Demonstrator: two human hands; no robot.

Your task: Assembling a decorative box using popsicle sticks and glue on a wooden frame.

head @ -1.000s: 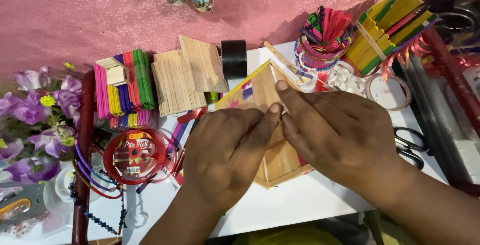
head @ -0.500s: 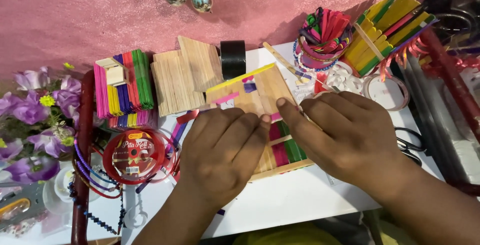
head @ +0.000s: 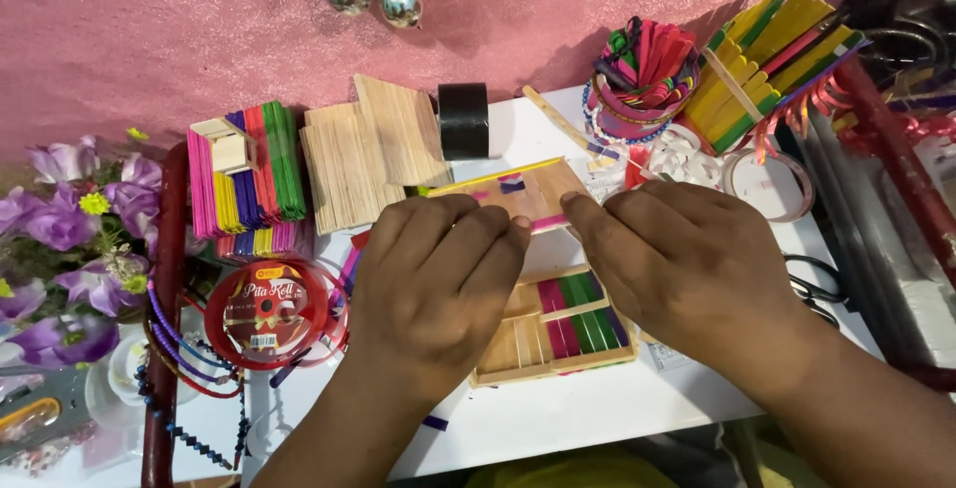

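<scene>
A small craft-stick box (head: 558,334) of plain wood with pink and green sticks inside lies on the white table (head: 597,413) at the centre. A flat stick panel (head: 523,192) with a yellow edge and coloured bits rises from its far side. My left hand (head: 438,279) and my right hand (head: 687,264) both rest on the box, their fingertips pressing the panel's lower edge from either side. My palms hide much of the box.
Stacks of coloured sticks (head: 249,174) and plain sticks (head: 363,154) lie at the back left, beside a black tape roll (head: 464,120). A red ribbon spool (head: 269,311) sits left, purple flowers (head: 65,239) further left. Coloured sticks (head: 767,60), bangles (head: 642,70) and scissors (head: 822,289) lie right.
The box lay tilted up under my hands; it has been laid flat and open, showing its coloured inside. My fingers moved apart onto the panel's lower edge.
</scene>
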